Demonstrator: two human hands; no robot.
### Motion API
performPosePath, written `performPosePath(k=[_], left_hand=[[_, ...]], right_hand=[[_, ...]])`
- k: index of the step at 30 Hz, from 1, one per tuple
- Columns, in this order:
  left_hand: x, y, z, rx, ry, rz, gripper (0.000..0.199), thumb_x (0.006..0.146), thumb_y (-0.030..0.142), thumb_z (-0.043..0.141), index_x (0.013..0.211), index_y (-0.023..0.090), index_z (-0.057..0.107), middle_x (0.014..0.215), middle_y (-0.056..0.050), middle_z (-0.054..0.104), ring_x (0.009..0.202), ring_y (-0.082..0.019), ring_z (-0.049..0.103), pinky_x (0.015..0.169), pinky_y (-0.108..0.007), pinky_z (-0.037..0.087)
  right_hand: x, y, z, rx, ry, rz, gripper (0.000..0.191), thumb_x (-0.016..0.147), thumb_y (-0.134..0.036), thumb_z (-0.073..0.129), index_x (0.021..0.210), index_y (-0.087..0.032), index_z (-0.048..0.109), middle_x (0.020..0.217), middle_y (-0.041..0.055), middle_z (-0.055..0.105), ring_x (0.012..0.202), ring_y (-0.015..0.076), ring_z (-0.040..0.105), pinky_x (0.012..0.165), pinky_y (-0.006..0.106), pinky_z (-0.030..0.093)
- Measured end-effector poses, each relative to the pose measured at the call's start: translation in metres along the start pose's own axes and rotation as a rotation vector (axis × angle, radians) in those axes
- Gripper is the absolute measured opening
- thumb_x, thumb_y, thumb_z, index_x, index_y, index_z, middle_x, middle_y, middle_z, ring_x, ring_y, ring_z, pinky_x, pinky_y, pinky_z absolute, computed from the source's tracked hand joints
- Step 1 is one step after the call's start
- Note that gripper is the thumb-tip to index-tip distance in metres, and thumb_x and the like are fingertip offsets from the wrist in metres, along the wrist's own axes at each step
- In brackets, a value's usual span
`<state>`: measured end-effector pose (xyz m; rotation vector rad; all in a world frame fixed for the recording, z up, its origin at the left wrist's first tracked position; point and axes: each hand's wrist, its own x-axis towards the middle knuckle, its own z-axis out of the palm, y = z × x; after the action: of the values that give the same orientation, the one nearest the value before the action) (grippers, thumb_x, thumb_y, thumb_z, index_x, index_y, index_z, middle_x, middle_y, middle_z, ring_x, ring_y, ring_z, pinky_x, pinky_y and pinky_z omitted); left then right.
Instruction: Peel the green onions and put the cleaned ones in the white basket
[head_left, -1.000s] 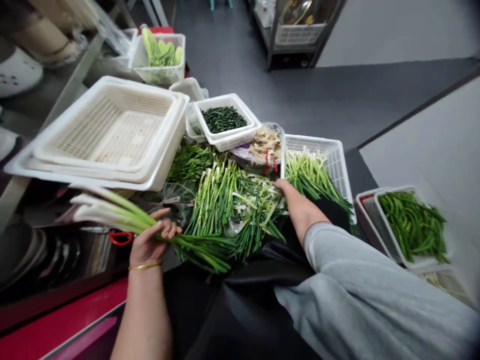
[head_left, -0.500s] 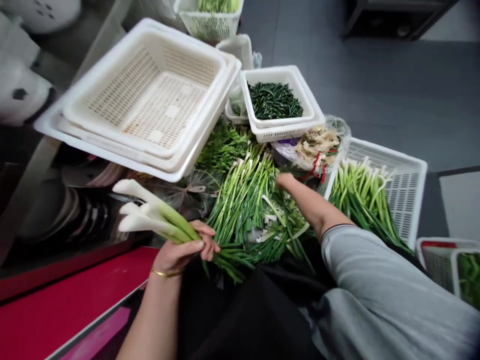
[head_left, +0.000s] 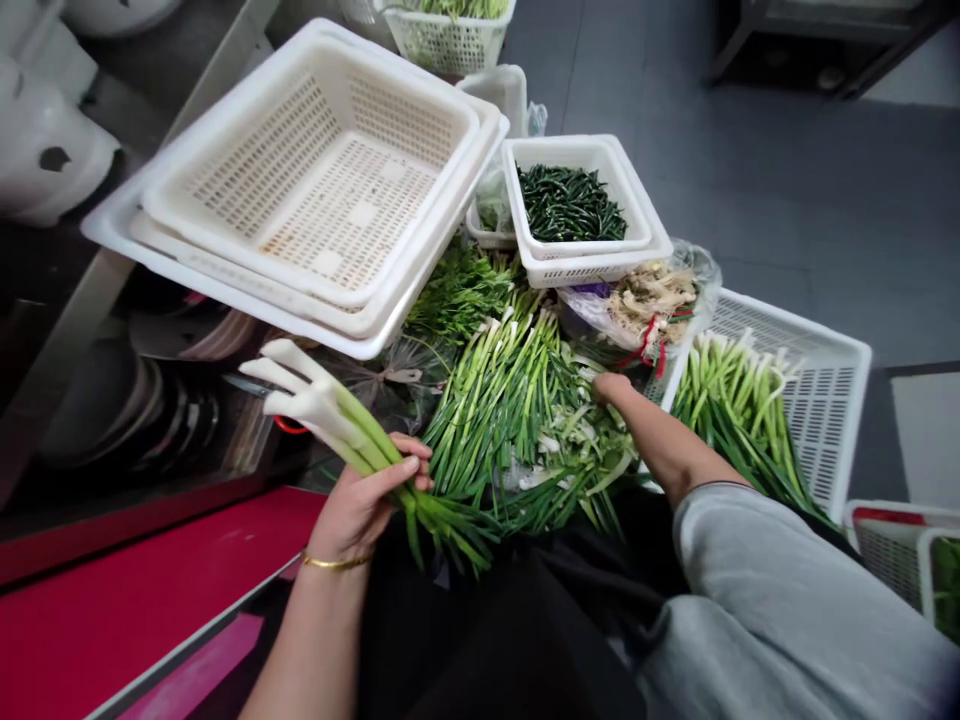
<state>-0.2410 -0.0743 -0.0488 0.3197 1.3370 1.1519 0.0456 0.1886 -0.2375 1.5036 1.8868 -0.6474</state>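
My left hand (head_left: 375,495), with a gold bracelet at the wrist, is closed around a bunch of green onions (head_left: 326,410). Their thick white ends point up and to the left; the green leaves hang below my fingers. My right hand (head_left: 613,388) reaches down at the right side of a pile of thinner green onions (head_left: 495,375). Its fingers are hidden, so what it touches does not show. Loose trimmed leaves and peelings (head_left: 577,445) lie just below it.
Nested white baskets (head_left: 360,330) stand at upper left. A smaller basket (head_left: 660,245) bears green chillies (head_left: 574,205). At right, another white basket (head_left: 844,400) contains green onions. Leafy greens (head_left: 461,300) and a plastic bag of pale roots (head_left: 652,295) lie between them.
The view has shifted a little to the left, so things sit farther right. The bunch in my left hand now tilts more upright. My right hand is slightly lower.
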Motion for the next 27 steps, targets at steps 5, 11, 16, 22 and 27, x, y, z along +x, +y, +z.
performPosePath(k=[5, 11, 16, 22, 27], left_hand=[[0.006, -0.002, 0.006, -0.037, -0.027, 0.045, 0.013, 0.075, 0.023, 0.068, 0.083, 0.015, 0.062, 0.053, 0.004, 0.047, 0.049, -0.009, 0.048, 0.058, -0.026, 0.044], [0.012, 0.001, 0.004, -0.002, -0.02, 0.078, 0.016, 0.076, 0.024, 0.068, 0.086, 0.013, 0.063, 0.054, 0.003, 0.05, 0.05, -0.009, 0.05, 0.055, -0.025, 0.041], [0.016, -0.003, 0.001, 0.039, 0.087, 0.088, 0.022, 0.069, 0.027, 0.074, 0.084, 0.013, 0.065, 0.067, -0.001, 0.061, 0.055, -0.011, 0.054, 0.053, -0.023, 0.041], [0.028, -0.023, 0.035, 0.215, 0.101, 0.206, 0.027, 0.061, 0.028, 0.075, 0.082, 0.012, 0.072, 0.057, 0.0, 0.057, 0.05, -0.01, 0.049, 0.049, -0.023, 0.039], [0.029, -0.04, 0.093, 0.373, 0.071, 0.313, 0.021, 0.058, 0.022, 0.076, 0.076, 0.012, 0.072, 0.052, 0.002, 0.054, 0.045, -0.009, 0.044, 0.047, -0.024, 0.035]], right_hand=[[0.05, -0.093, -0.034, 0.267, 0.148, -0.02, 0.042, 0.083, -0.035, 0.059, 0.111, -0.005, 0.067, 0.118, 0.0231, 0.061, 0.116, 0.0282, 0.056, 0.092, 0.031, 0.045], [0.06, -0.146, -0.004, 0.63, 0.18, 0.039, 0.03, 0.085, -0.029, 0.056, 0.1, -0.006, 0.067, 0.105, 0.0204, 0.067, 0.098, 0.0234, 0.065, 0.077, 0.028, 0.051], [0.004, -0.114, -0.012, 0.932, 0.249, -0.124, 0.028, 0.083, -0.039, 0.059, 0.08, -0.012, 0.059, 0.076, 0.0072, 0.069, 0.063, 0.012, 0.066, 0.051, 0.017, 0.049], [-0.126, -0.075, -0.053, 1.357, 0.322, -0.596, 0.042, 0.061, -0.048, 0.075, 0.066, -0.015, 0.051, 0.056, -0.0003, 0.059, 0.043, 0.0108, 0.055, 0.039, 0.02, 0.043], [-0.215, -0.074, -0.052, 1.316, 0.369, -0.69, 0.039, 0.066, -0.048, 0.071, 0.067, -0.017, 0.049, 0.051, -0.003, 0.055, 0.041, 0.0106, 0.052, 0.037, 0.02, 0.038]])
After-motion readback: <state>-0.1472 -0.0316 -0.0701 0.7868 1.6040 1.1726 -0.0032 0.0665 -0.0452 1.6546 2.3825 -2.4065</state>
